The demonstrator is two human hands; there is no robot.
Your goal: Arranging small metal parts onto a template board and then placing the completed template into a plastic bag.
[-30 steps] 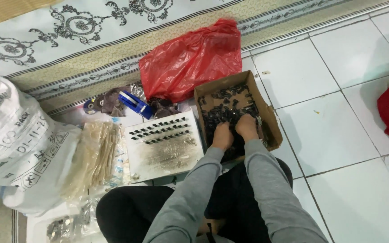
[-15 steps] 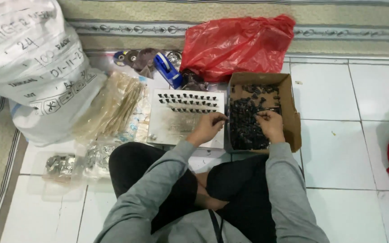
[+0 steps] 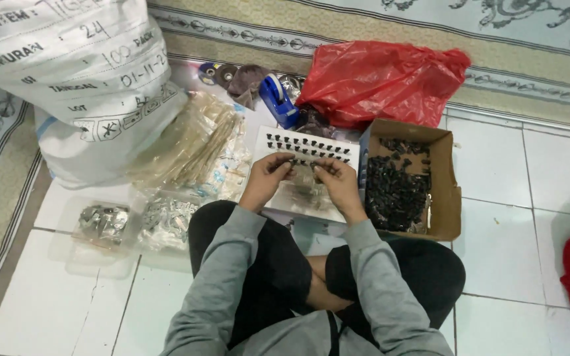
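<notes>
Left hand [image 3: 266, 179]: over the white tray [image 3: 308, 173], fingers pinched on a small dark part, too small to make out.
Right hand [image 3: 338, 184]: just beside the left, fingers pressed together on small dark parts.
Tray: on the floor before the crossed legs, rows of dark pieces along its far edge.
Right edge: cardboard box [image 3: 409, 178] of dark parts touches the tray.
Left: clear packets [image 3: 196, 148], white sack [image 3: 80, 79].
Behind: red bag [image 3: 380, 79], blue tape dispenser [image 3: 277, 99].
Open room: bare tiles at far right.
</notes>
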